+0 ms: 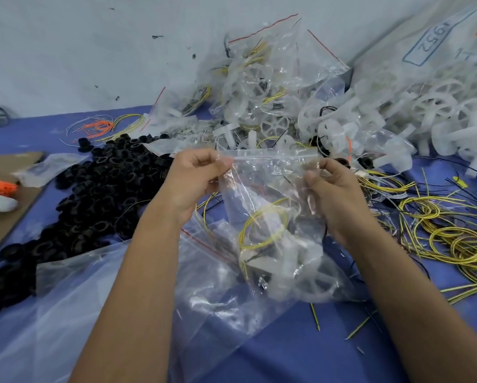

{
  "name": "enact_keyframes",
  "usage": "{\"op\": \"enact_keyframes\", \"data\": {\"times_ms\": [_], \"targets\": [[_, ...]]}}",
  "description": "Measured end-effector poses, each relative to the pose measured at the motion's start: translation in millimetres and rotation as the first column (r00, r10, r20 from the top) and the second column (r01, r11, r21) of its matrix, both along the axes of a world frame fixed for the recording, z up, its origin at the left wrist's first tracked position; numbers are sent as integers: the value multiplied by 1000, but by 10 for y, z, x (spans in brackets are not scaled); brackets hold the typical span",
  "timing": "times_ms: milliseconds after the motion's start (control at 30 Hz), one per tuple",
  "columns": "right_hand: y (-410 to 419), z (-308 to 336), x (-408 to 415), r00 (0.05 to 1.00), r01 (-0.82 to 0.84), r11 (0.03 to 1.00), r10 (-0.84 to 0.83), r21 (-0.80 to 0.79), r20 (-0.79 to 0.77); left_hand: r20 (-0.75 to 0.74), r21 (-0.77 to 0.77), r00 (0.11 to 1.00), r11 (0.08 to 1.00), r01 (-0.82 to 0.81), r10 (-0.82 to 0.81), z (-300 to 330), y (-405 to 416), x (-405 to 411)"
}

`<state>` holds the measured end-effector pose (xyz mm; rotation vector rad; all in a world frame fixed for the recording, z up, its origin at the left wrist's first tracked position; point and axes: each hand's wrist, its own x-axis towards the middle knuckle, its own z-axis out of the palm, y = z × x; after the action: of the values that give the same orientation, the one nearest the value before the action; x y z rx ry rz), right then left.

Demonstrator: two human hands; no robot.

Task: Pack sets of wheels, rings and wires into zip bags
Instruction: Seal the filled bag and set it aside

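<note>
Across the blue table cover (pixel 301 352) the biggest mass is the heap of white plastic wheels (pixel 439 111) at the far right, spilling out from a large printed sack (pixel 436 42) against the wall. Next to it, at the back centre, rises a mound of filled zip bags (pixel 262 78) with red seal lines, wheels and yellow wires showing through the plastic. On the left lies a broad pile of black rings (pixel 99 189), running from mid-table toward the near left edge, with a sheet of brown cardboard (pixel 2 211) beside it. A loose spread of yellow wires (pixel 453 233) covers the right side, and a small tangle of orange and yellow wires (pixel 104 127) sits far left near the wall. Empty clear bags (pixel 74 308) lie flat at the near left.

In the middle, held above the table, is the zip bag (pixel 270 217) being worked on; a white wheel and a coil of yellow wire sit in its lower part. The left hand (pixel 196 178) pinches the top seal strip at its left end, fingers curled. The right hand (pixel 334 186) pinches the same strip at its right end, so the bag's mouth stretches between them.
</note>
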<state>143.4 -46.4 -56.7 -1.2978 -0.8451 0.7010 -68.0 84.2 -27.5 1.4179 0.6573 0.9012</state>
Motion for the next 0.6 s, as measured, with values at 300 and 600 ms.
{"op": "enact_keyframes", "data": {"times_ms": [300, 600], "targets": [[-46, 14, -37, 995, -19, 1000, 17, -17, -103, -165, -386, 964, 913, 130, -207, -125, -94, 43], [-45, 62, -67, 990, -23, 994, 37, 106, -134, -201, -252, 833, 849, 464, -515, -126, -189, 98]]}}
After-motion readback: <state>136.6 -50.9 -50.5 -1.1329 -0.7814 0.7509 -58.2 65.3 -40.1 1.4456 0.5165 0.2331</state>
